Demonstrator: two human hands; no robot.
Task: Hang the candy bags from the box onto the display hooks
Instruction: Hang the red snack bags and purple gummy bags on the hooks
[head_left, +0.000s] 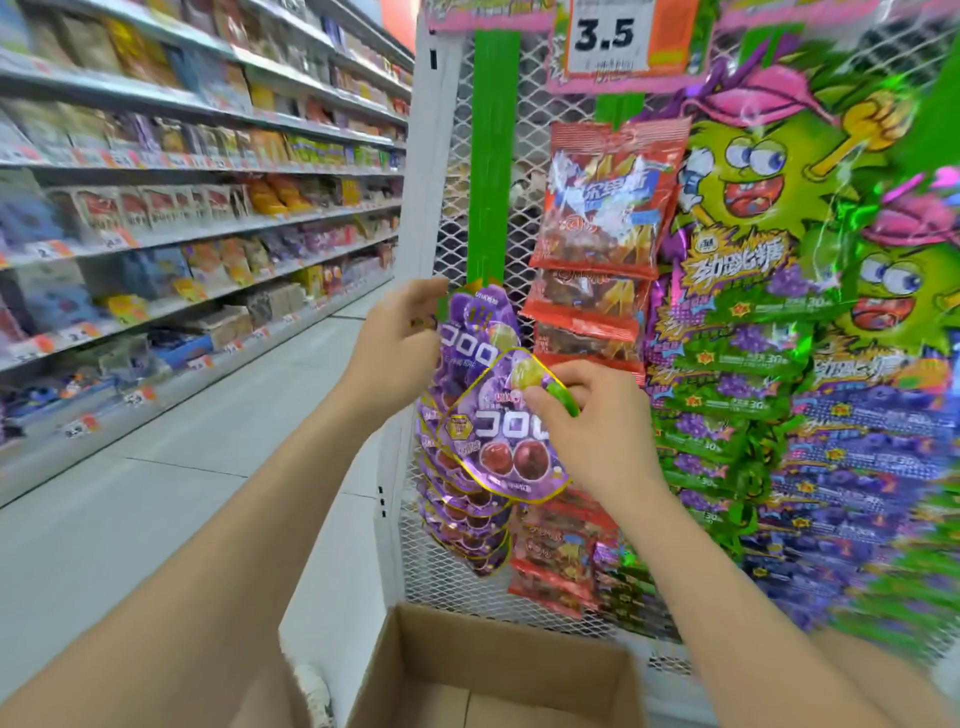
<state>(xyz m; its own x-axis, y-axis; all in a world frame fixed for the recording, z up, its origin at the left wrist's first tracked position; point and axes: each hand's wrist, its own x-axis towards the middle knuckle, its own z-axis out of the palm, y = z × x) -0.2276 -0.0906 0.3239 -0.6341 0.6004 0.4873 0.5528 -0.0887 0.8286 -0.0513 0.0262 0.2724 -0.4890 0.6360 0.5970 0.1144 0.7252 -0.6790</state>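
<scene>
The right hand (587, 415) pinches a purple candy bag (498, 441) by its top, just before the hung stack (462, 519); the left hand (400, 343) grips that stack's top. Line the bag's hole up squarely.

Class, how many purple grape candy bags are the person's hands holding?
2. The left hand holds the upper purple bag by its edge; the right hand pinches the front purple bag just below it. More purple bags hang underneath, overlapping, uncounted.

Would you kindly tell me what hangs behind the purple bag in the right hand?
Behind the held bag, matching purple bags hang on the wire rack; the left hand grips the top one. Their hook is covered.
</scene>
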